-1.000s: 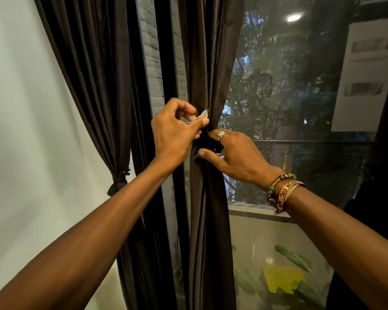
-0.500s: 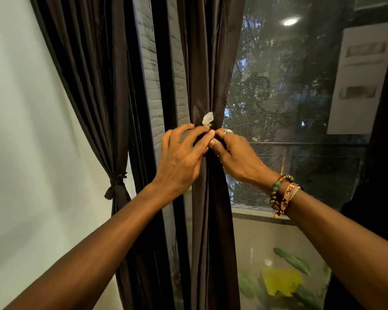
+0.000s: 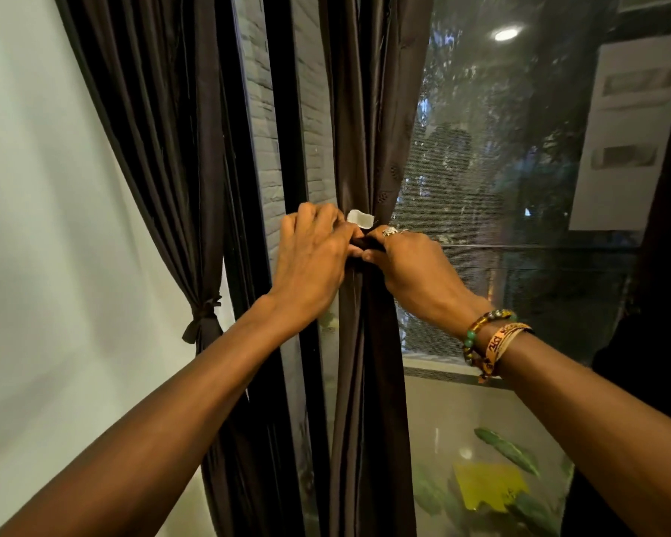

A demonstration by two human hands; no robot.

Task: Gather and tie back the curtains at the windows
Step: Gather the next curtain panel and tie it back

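On my feed the gathered curtain (image 3: pixel 365 110), dark brown, runs straight through the middle of the view from twelve o'clock down to six, pulled into a narrow bunch against the black window frame (image 3: pixel 283 110). Both hands meet on it just above centre. My left hand (image 3: pixel 310 261) comes in from seven o'clock with its fingers curled over the bunch from the left, clasping the cloth. My right hand (image 3: pixel 411 269) comes in from four o'clock, and its thumb and forefinger pinch the tie band (image 3: pixel 369 248), a dark strip that crosses the bunch between the two hands. How far the band goes round behind I cannot tell. A small white tab (image 3: pixel 360 219) sticks up at twelve o'clock of the hands, touching the curtain. There is a ring (image 3: pixel 390 231) on a right finger and bead and cloth bracelets (image 3: pixel 489 343) on the right wrist.

At nine o'clock a second curtain (image 3: pixel 163 149) hangs along the pale wall (image 3: pixel 35 226), cinched with a bow (image 3: pixel 202 319). From one to three o'clock lies the mesh window screen (image 3: pixel 481 188), and a yellow patch (image 3: pixel 489 486) shows at five o'clock.
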